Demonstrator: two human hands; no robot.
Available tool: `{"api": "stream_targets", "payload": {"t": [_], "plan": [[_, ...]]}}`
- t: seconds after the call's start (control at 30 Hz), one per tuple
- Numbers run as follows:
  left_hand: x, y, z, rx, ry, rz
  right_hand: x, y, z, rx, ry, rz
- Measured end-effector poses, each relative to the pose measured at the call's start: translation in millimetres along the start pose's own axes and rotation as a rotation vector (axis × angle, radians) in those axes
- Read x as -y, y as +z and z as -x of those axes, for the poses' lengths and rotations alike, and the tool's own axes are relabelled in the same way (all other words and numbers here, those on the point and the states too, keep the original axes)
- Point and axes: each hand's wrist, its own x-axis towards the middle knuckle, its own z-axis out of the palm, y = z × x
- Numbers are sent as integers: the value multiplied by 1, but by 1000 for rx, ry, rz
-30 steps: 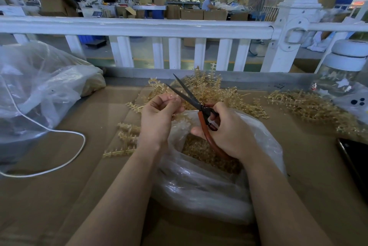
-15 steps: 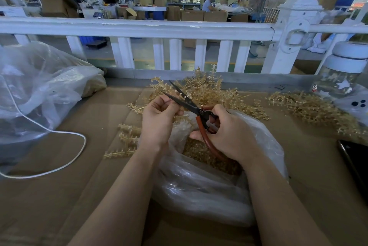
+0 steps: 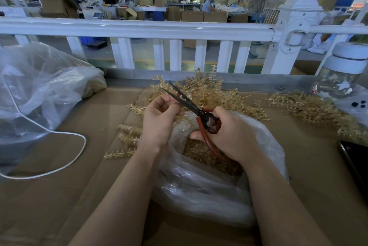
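Observation:
My right hand point(image 3: 229, 136) grips red-handled scissors point(image 3: 201, 114) whose dark blades stand slightly apart and point up-left. My left hand point(image 3: 159, 118) pinches a thin golden plastic sprue strip point(image 3: 184, 97) between thumb and fingers, right at the blades. Both hands hover over an open clear plastic bag point(image 3: 199, 192) holding small golden cut pieces point(image 3: 201, 152). A heap of golden sprue strips point(image 3: 209, 92) lies just behind the hands.
More golden strips point(image 3: 310, 108) spread to the right and a few strips point(image 3: 125, 144) lie left of the bag. A big clear bag point(image 3: 39, 90) and white cable point(image 3: 65, 166) sit left. A white-lidded jar point(image 3: 344, 78) and dark phone point(image 3: 356, 164) are right. A white railing point(image 3: 139, 28) runs behind the cardboard-covered table point(image 3: 59, 206).
The scissor blades have narrowed from wide open to nearly together around the strip. Both hands shifted slightly; the left hand keeps pinching the strip.

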Motion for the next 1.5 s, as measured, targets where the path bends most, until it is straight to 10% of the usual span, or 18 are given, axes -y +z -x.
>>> {"api": "stream_targets", "payload": {"t": [1.5], "plan": [[0,-2,3,38,-14,6,3,-3,1,-92,-54,29]]}}
